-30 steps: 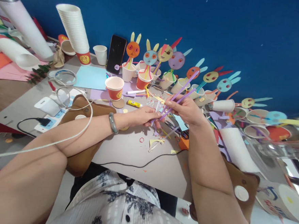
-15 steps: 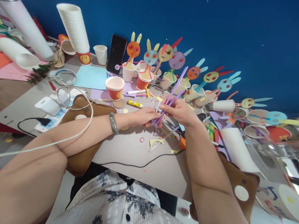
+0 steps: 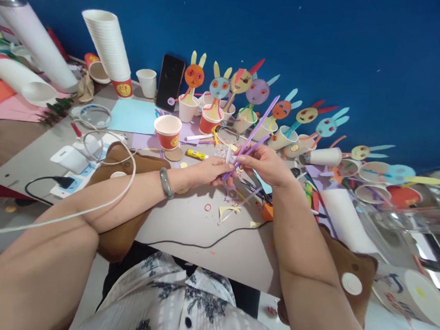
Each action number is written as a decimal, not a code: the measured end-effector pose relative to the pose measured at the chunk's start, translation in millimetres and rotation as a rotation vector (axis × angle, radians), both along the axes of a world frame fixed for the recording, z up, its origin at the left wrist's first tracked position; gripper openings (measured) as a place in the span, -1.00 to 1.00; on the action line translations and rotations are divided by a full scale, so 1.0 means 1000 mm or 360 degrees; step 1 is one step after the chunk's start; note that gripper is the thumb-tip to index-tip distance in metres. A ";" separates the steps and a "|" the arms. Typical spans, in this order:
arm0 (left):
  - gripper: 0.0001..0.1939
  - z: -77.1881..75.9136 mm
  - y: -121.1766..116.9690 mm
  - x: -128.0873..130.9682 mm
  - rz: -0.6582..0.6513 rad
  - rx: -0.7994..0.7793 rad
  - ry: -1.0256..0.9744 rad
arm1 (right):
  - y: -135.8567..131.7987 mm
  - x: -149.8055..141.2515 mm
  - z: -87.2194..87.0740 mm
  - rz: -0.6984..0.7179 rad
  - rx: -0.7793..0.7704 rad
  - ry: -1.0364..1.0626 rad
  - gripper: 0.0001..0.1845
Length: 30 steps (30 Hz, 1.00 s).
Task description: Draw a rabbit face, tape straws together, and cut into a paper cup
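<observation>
My left hand (image 3: pixel 212 172) is closed on the lower ends of thin purple straws (image 3: pixel 261 121), which slant up to the right. My right hand (image 3: pixel 266 164) pinches the same straws a little higher, thumb against fingers. A small white strip (image 3: pixel 229 153) stands up at the left fingertips; its kind is unclear. Under the hands lie paper scraps (image 3: pixel 229 212) and a small red ring (image 3: pixel 207 208). Scissors, partly hidden, lie below the right wrist. Left of the hands are a yellow glue stick (image 3: pixel 197 154) and a red-and-white paper cup (image 3: pixel 168 133).
Paper rabbit figures in cups (image 3: pixel 188 108) line the blue wall, with a phone (image 3: pixel 170 82) leaning beside them. A tall cup stack (image 3: pixel 107 46) stands at left. A white cable (image 3: pixel 130 179) crosses my left arm near a power strip (image 3: pixel 76 180). A black cord (image 3: pixel 199 245) runs along the front.
The view has shifted slightly. Both hands stay close together on the purple straws, with only small finger movements; the white strip at the left fingertips now stands more upright.
</observation>
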<state>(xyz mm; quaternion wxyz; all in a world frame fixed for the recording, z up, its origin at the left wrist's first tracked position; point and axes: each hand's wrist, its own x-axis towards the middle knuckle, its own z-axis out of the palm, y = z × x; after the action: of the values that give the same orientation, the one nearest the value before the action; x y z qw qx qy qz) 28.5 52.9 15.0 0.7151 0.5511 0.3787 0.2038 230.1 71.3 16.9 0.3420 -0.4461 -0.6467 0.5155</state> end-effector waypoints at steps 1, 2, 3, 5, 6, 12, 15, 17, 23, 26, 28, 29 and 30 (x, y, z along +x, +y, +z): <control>-0.71 0.000 0.000 0.000 0.0008 -0.0003 -0.0010 | 0.001 0.002 -0.001 -0.0014 -0.0006 0.0020 -0.53; -0.71 0.000 0.001 0.000 0.0009 -0.0001 -0.0021 | 0.001 0.003 -0.002 -0.0023 -0.0010 0.0033 -0.53; -0.71 -0.001 0.001 -0.001 0.0002 0.0005 -0.0032 | 0.002 0.004 -0.003 -0.0032 -0.0011 0.0041 -0.54; -0.71 -0.004 0.003 -0.001 -0.0012 0.0024 -0.0055 | 0.002 0.005 -0.004 -0.0043 -0.0007 0.0052 -0.55; -0.70 -0.005 0.003 -0.001 -0.0018 0.0030 -0.0069 | 0.002 0.005 -0.004 -0.0053 -0.0002 0.0055 -0.55; -0.68 -0.013 0.006 -0.001 -0.0050 -0.0004 -0.0129 | 0.003 0.007 0.001 -0.0118 0.0046 0.0016 -0.53; -0.69 -0.014 0.007 -0.002 -0.0077 0.0004 -0.0127 | 0.004 0.009 0.004 -0.0160 0.0060 0.0038 -0.54; -0.70 -0.013 0.007 -0.002 -0.0091 0.0013 -0.0129 | 0.004 0.010 0.006 -0.0209 0.0058 0.0046 -0.57; -0.70 -0.013 0.007 -0.002 -0.0008 0.0063 -0.0138 | 0.002 0.009 0.008 -0.0234 0.0099 0.0047 -0.62; -0.72 -0.014 0.007 -0.001 0.0063 0.0093 -0.0186 | 0.002 0.008 0.008 -0.0267 0.0134 0.0035 -0.62; -0.74 -0.014 0.006 -0.001 0.0156 0.0109 -0.0205 | 0.003 0.007 0.008 -0.0285 0.0156 0.0040 -0.60; -0.72 -0.013 0.006 0.000 0.0206 0.0119 -0.0210 | 0.004 0.007 0.008 -0.0298 0.0171 0.0042 -0.60; -0.70 -0.012 0.006 0.000 0.0250 0.0132 -0.0216 | 0.004 0.006 0.008 -0.0319 0.0193 0.0047 -0.60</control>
<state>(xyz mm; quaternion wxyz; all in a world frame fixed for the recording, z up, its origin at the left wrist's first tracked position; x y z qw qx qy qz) 28.0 59.2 2.6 0.6974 0.5339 0.3627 0.3116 236.1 75.4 24.6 0.4277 -0.4795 -0.6237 0.4453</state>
